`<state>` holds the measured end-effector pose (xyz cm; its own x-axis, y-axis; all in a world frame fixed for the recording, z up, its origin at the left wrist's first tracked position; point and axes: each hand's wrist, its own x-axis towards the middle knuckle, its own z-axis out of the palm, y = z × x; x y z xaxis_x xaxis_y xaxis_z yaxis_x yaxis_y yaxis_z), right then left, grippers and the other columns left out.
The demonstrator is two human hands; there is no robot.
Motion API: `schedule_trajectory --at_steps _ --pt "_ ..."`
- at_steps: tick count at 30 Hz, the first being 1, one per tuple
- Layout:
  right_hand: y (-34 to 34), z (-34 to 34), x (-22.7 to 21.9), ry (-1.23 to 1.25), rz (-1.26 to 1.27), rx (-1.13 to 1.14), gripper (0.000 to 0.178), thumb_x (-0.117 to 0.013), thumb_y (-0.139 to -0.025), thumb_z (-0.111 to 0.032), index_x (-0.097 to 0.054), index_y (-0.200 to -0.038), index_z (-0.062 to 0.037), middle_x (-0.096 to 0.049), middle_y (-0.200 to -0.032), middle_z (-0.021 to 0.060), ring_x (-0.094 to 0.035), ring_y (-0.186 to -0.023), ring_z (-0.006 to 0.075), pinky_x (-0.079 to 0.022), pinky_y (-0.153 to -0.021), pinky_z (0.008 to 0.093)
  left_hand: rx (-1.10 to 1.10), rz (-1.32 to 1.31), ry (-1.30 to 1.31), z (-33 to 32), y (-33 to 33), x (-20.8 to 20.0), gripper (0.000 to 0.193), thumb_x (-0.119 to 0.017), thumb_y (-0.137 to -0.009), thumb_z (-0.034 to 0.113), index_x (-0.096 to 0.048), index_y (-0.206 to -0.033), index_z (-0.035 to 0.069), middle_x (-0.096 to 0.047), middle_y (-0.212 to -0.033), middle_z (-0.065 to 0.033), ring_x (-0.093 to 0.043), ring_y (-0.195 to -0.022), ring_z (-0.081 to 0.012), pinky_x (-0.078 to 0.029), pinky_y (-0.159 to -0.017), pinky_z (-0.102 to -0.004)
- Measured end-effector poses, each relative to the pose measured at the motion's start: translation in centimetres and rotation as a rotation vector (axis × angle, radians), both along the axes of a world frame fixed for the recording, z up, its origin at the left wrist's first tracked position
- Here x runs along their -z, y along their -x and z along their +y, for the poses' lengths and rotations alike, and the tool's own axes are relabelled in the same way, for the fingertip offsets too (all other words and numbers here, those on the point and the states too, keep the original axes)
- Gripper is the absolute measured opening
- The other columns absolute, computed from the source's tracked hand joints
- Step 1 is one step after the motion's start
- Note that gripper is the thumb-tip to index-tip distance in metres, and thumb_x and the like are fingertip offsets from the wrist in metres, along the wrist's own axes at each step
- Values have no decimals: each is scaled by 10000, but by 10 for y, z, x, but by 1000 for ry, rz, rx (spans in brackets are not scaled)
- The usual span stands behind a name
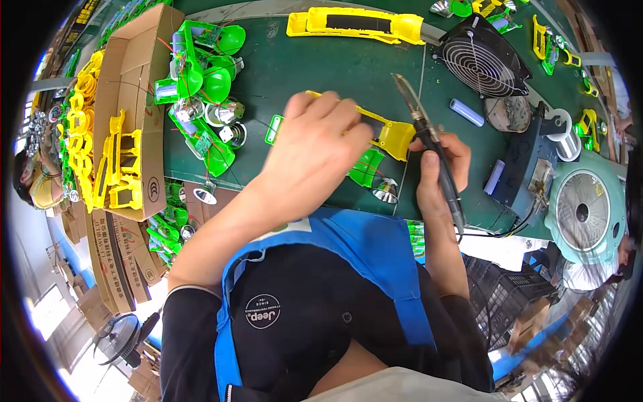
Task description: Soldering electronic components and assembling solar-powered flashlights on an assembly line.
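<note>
My left hand (315, 147) is closed, its fingers curled down over a yellow plastic housing (396, 139) on the green bench. The fingertips and the middle of that housing are hidden beneath it. A green plastic part (366, 167) with a silver reflector cup (386, 191) and thin wires lies by the hand's right side. A small green circuit board (273, 129) shows to its left. In my right hand (442, 167) is a soldering iron (447, 184), with its metal end pointing away from me, above the bench and near the housing's right end.
A cardboard box (155, 114) of yellow parts stands left, beside green lamp assemblies (207, 87). Another yellow housing (355, 25) lies at the far side. Right are a black fan (479, 57), blue cells (467, 112), a soldering station (526, 171), solder wire (568, 144) and a pale green fan (583, 211).
</note>
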<state>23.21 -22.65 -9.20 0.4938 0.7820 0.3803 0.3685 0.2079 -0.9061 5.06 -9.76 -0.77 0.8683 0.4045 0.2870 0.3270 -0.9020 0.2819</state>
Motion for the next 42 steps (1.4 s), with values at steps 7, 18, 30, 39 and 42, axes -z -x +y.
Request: schedule_trajectory --at_steps 7,18,30,39,42 --pt "-7 -4 -4 -66 357 -24 347 -625 -926 -269 -473 -1115 -22 -590 -984 140 -588 -869 226 -444 -875 369 -493 -5 128 -2 76 -5 174 -619 -845 50 -672 -1007 16 -652 -960 -141 -627 -885 -335 -488 -785 -403" --pt "-21 -28 -27 184 658 -156 294 -625 -872 -224 -553 -991 34 -590 -798 102 -563 -700 160 -443 -712 273 82 -154 330 12 47 25 175 -732 -721 53 -645 -860 114 -616 -807 17 -531 -831 -210 -360 -845 -354" --pt "-28 -8 -39 405 569 -353 261 -658 -846 -177 -563 -967 34 -642 -781 105 -623 -641 136 -493 -642 235 45 -7 237 2 35 28 151 -720 -717 72 -609 -799 133 -543 -825 2 -533 -874 -201 -351 -867 -377" --pt "-25 -7 -42 499 476 -353 232 -670 -838 -142 -572 -945 39 -651 -808 108 -644 -647 120 -523 -637 229 63 -2 222 4 33 30 138 -716 -727 92 -597 -781 137 -515 -796 5 -520 -833 -198 -346 -852 -387" --pt "-25 -8 -39 476 444 -353 226 -669 -836 -133 -573 -947 40 -652 -808 109 -645 -646 120 -524 -632 226 69 -7 211 5 33 30 141 -716 -725 93 -593 -777 140 -512 -796 6 -519 -830 -197 -344 -849 -391"
